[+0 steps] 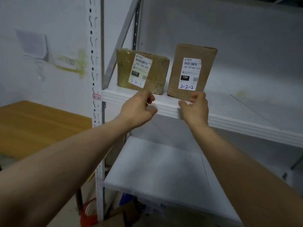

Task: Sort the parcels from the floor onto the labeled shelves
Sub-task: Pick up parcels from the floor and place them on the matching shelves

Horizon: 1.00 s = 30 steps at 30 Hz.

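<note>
Two brown parcels stand on the white shelf (229,110), whose upright carries a small tag reading 2-2 (96,97). The left parcel (157,71) is wrapped in clear tape and its label reads 2-2-1. The right parcel (208,63) stands upright and its label reads 2-2-2. My left hand (139,110) hovers at the shelf's front edge just below the left parcel, fingers loosely curled and holding nothing. My right hand (196,110) is in front of the right parcel's bottom edge, its curled fingertips against the cardboard and its thumb apart over the shelf edge.
The shelf stretches bare to the right of the parcels. A lower white shelf (155,174) lies beneath my arms. A tan cardboard sheet (36,125) is left of the slotted post (95,63). A red object (88,212) sits on the floor by the post.
</note>
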Motion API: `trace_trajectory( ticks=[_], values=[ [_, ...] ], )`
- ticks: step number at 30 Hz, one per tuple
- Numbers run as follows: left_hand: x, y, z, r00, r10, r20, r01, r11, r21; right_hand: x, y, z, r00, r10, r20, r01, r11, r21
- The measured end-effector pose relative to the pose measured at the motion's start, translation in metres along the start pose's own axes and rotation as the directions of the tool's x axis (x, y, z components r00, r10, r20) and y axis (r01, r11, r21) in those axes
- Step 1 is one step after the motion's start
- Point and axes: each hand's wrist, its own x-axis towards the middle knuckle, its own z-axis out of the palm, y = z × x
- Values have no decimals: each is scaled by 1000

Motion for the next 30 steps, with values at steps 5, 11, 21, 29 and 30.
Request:
trace_trajectory(
  ticks=[5, 11, 21, 29, 30],
  values=[
    [-83, -57, -27, 980, -68, 188, 46, 992, 118, -102, -1, 39, 964, -105, 243, 117, 993, -35],
    [-210, -141, -10, 729, -445, 519, 368, 895, 251, -211, 60, 100, 718, 254, 648, -101, 959, -265],
    [-383, -249, 40, 113, -716, 689, 816, 463, 346, -351, 208, 191, 230, 674, 701, -395, 724, -566],
    [-485, -331, 138, -183, -746, 640, 937, 65, 344, -425, 338, 275, 82, 778, 623, -524, 565, -637],
    [-491, -342, 154, -185, -747, 639, 944, 45, 327, -429, 356, 289, 87, 774, 627, -520, 572, -634]
  ],
)
